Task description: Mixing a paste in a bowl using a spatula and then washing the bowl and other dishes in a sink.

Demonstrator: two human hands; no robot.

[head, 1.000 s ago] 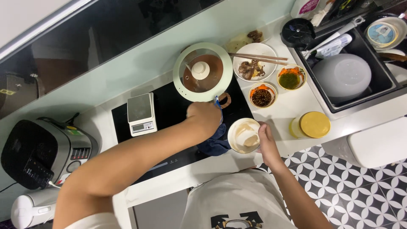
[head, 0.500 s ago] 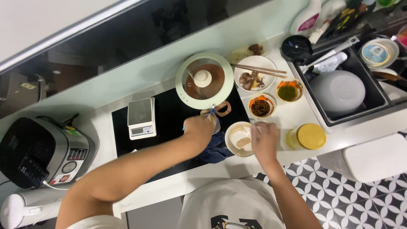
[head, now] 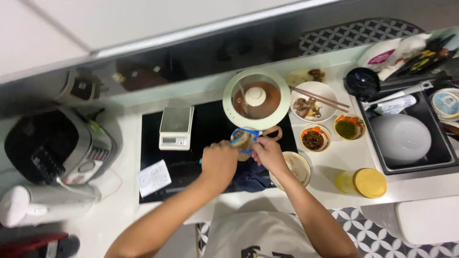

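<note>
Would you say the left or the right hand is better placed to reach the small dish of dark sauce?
Right hand, probably: it lies nearer the dish, while the left hand sits farther away.

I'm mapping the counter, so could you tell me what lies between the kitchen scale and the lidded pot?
In the head view, only bare black cooktop lies between the kitchen scale and the lidded pot.

Bare forearms — white shirt, dark chest print.
</note>
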